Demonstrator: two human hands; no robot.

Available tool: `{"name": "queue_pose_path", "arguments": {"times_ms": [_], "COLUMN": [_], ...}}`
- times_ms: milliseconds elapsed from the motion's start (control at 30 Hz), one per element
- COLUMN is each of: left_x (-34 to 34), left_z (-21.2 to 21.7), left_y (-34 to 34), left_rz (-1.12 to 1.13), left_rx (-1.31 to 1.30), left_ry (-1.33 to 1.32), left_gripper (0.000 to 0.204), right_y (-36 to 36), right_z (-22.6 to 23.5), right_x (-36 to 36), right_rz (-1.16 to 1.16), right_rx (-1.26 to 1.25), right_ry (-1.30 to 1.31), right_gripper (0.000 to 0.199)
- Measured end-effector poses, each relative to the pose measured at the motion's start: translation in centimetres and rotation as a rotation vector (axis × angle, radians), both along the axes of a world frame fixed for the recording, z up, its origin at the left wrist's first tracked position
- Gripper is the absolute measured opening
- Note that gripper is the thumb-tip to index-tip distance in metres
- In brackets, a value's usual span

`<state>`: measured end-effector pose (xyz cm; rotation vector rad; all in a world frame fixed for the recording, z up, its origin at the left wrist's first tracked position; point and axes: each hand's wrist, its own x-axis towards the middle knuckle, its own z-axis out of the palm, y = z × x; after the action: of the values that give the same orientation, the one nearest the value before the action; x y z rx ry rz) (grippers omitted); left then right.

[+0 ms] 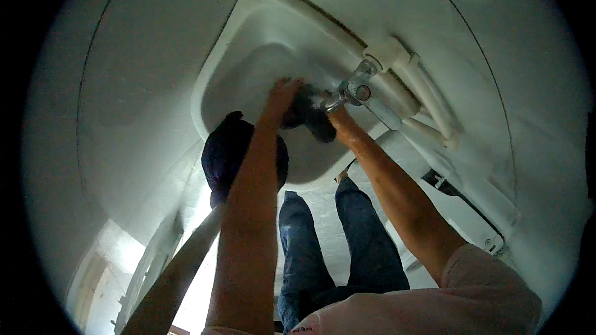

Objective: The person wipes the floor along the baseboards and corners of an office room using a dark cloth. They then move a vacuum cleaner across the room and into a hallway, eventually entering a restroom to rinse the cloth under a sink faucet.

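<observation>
Inside the white washbasin (208, 77), a dark, bunched wet cloth (320, 125) lies between my two hands, below the metal tap (354, 92). My left hand (285, 94) is closed on the cloth's left side; its fingers are dim and blurred. On the other side, my right hand (339, 119) grips the cloth near the spout, partly hidden by the tap. Whitish water or foam shows on the cloth under the spout. A second dark cloth (226, 152) is draped over the basin's near left rim, partly behind my left forearm.
Pale pipes (431, 96) run along the wall right of the tap. A white box-like fixture (469, 226) with a dark edge stands low at the right. My legs in blue jeans (366, 229) are just below the basin. Bright light enters at the lower left.
</observation>
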<state>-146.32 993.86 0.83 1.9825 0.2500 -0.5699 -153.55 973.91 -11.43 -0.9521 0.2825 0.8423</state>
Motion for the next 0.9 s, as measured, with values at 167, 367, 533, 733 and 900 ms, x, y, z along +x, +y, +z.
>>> {"name": "queue_pose_path", "arguments": {"times_ms": [167,367,533,733,900], "left_x": [-1.9,-6.4,1.1,-0.8,-5.9], "left_z": [4.1,8.2,-0.6,4.0,8.1], "left_y": [1.1,-10.0,-3.5,1.0,-7.4], "left_rz": [0.174,-0.111,0.292,0.295,0.033], "left_rx": [-0.334,0.851,0.09,-0.545,0.408], "left_ry": [0.18,-0.476,0.057,0.074,-0.396], "left_gripper": [0.046,0.037,0.043,0.049,0.05], "right_y": [2.4,2.9,2.4,1.7,1.2], "right_z": [16.5,6.8,1.6,10.0,11.1], "right_x": [5.6,3.2,1.6,4.5,5.6], "right_rz": [-0.207,-0.249,-0.136,-0.136,-0.194], "right_rx": [0.278,0.532,0.358,0.008,0.484], "right_ry": [0.39,0.419,0.341,0.118,0.378], "right_gripper": [0.051,0.051,0.053,0.064,0.051]}}
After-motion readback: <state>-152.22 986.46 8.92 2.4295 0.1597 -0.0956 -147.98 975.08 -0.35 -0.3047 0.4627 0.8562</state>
